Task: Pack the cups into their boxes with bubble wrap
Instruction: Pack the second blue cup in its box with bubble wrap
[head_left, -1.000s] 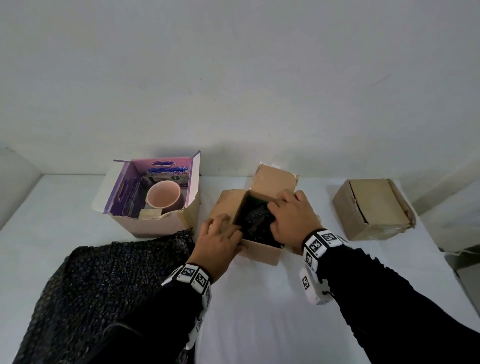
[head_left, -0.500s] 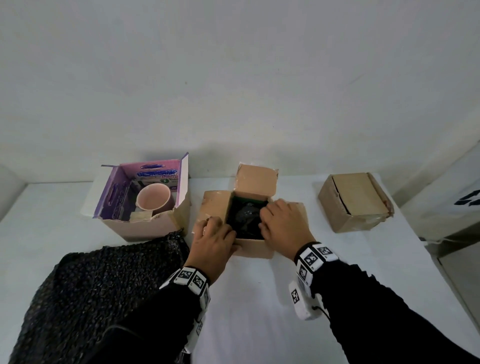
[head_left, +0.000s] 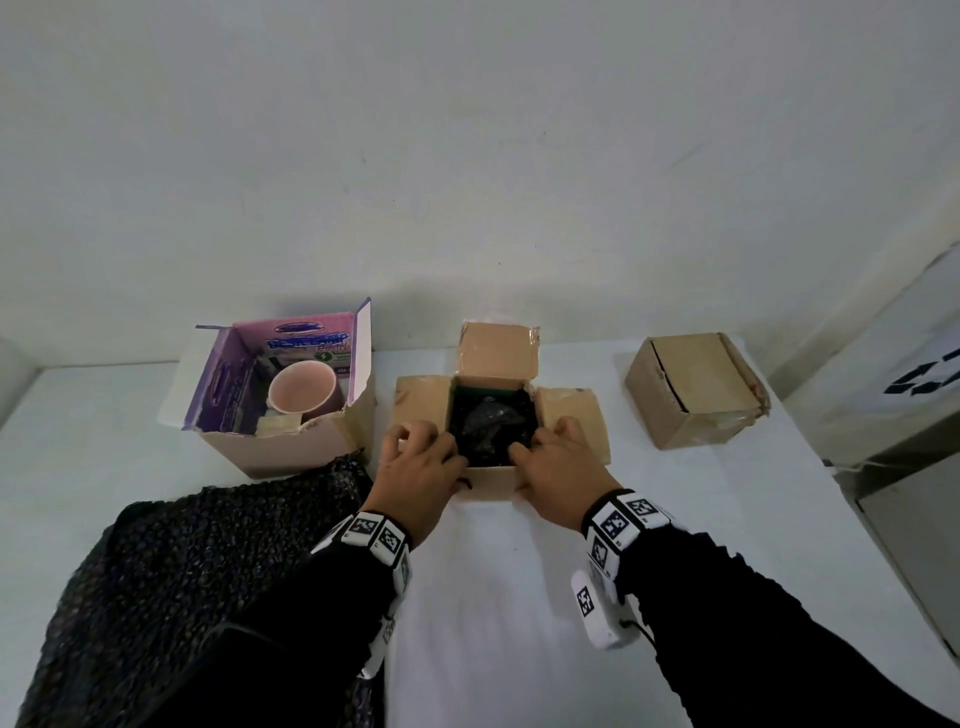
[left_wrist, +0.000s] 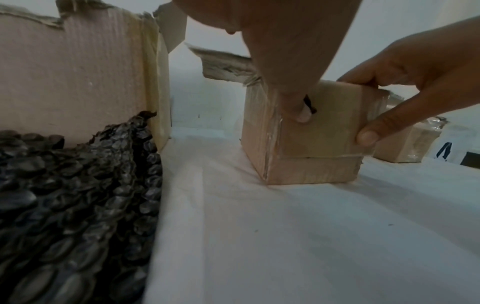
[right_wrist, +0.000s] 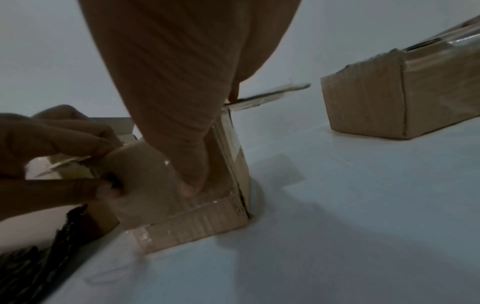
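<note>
A small brown cardboard box (head_left: 571, 421) stands mid-table with its flaps spread open. Inside it lies a cup wrapped in black bubble wrap (head_left: 491, 428). My left hand (head_left: 426, 452) grips the box's near left corner, its thumb (left_wrist: 298, 111) pressed on the near flap, which is folded down over the front wall. My right hand (head_left: 545, 457) grips the near right corner, fingers curled over the rim and thumb (left_wrist: 367, 135) on the same flap. A bare pink cup (head_left: 304, 387) sits in a purple-lined open box (head_left: 291, 447) at the left.
A sheet of black bubble wrap (head_left: 197, 571) lies at the lower left, touching the purple-lined box. A shut brown box (head_left: 696, 389) stands at the right. The white table (head_left: 493, 597) ends at a wall behind and drops off on the right.
Both hands have drawn back out of the box's opening to its near edge, and the wrapped cup inside now shows. The near flap is held down against the front wall.
</note>
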